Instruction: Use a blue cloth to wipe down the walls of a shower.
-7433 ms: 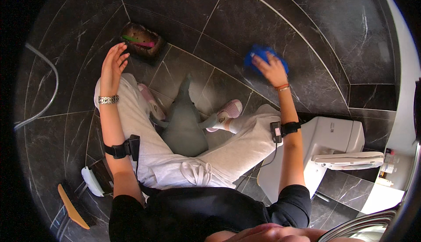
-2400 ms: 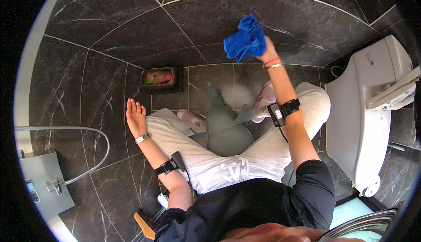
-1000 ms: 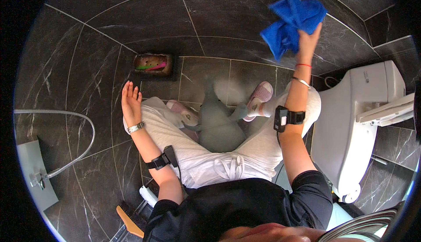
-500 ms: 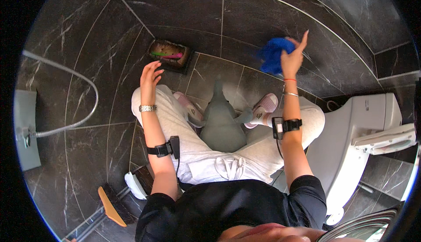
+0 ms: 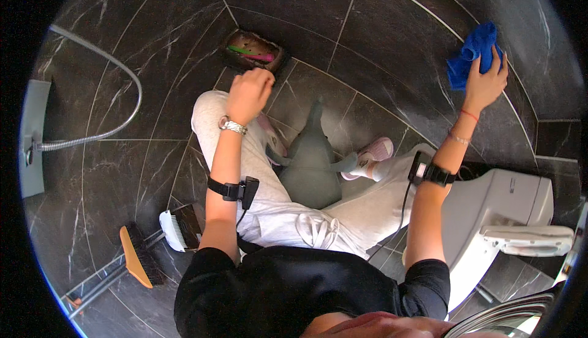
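My right hand point(image 5: 487, 83) grips a crumpled blue cloth point(image 5: 474, 53) and presses it to the dark tiled wall point(image 5: 404, 44) at the far right. The fingers lie over the cloth's right side. My left hand point(image 5: 250, 96) is raised over my left knee, bent at the wrist with its fingers curled together. Nothing shows in it. Just beyond those fingers, a recessed box point(image 5: 251, 44) with a green and a pink item stands in the wall corner.
Between my legs is a grey, elephant-shaped thing point(image 5: 309, 172). A white toilet point(image 5: 490, 215) stands at my right. To the left hang a metal shower hose point(image 5: 131, 114), a wooden-backed brush point(image 5: 133, 258) and a white brush point(image 5: 173, 232) near a rail.
My right hand has carried the blue cloth to the right and up along the wall. My left hand's spread fingers have curled in, and the view has shifted.
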`<action>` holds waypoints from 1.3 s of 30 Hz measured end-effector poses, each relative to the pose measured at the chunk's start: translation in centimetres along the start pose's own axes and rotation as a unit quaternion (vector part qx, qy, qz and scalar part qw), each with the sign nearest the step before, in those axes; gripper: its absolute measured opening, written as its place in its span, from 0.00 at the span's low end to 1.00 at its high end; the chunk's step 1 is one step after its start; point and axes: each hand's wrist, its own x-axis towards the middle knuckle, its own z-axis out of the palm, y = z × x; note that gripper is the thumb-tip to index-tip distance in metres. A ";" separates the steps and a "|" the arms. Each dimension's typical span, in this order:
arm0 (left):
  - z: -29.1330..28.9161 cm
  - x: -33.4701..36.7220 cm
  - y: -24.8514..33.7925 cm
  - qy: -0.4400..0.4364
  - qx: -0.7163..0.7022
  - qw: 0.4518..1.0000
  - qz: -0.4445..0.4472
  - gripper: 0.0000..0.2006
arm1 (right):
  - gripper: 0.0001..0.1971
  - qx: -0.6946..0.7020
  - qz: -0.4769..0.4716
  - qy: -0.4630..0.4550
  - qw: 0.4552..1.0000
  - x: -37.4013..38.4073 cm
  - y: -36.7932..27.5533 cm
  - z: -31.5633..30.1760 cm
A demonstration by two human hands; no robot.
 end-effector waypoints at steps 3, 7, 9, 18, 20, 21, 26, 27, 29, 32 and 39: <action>0.9 0.6 1.1 -0.027 0.088 0.993 0.070 0.03 | 0.27 0.014 0.022 0.020 0.999 0.9 -1.4 -0.6; 1.6 0.8 2.3 -0.044 0.085 0.989 0.111 0.04 | 0.33 -0.165 0.000 -0.015 0.986 1.4 -3.0 -0.6; 1.9 0.9 2.5 -0.045 0.080 0.989 0.118 0.04 | 0.35 -0.246 -0.033 -0.043 0.968 2.0 -3.9 0.2; 2.4 1.5 3.3 -0.038 0.050 0.990 0.127 0.05 | 0.27 -0.086 0.034 -0.324 0.942 7.6 3.1 4.9; 2.3 1.7 3.8 -0.026 0.041 0.989 0.141 0.05 | 0.27 -0.104 0.044 -0.332 0.936 8.3 4.0 6.0; 2.2 1.4 3.9 -0.022 0.036 0.989 0.140 0.05 | 0.27 -0.115 0.055 -0.345 0.930 8.2 4.0 6.3; 1.6 0.6 3.7 -0.018 0.017 0.990 0.140 0.04 | 0.22 -0.084 0.018 -0.277 0.957 5.3 -2.2 1.2; 1.8 0.8 3.9 -0.011 0.005 0.989 0.146 0.04 | 0.20 -0.075 0.011 -0.253 0.964 4.6 -2.9 -0.5; 1.1 0.6 3.6 -0.010 0.031 0.991 0.133 0.04 | 0.18 0.013 -0.060 -0.221 0.973 3.1 -3.9 -2.2; 0.7 0.4 3.3 -0.005 0.029 0.992 0.119 0.04 | 0.18 0.049 -0.078 -0.223 0.970 3.0 -4.2 -3.1; 0.5 -0.3 3.0 -0.011 0.039 0.993 0.109 0.04 | 0.17 -0.012 -0.027 -0.274 0.961 6.9 -2.4 2.5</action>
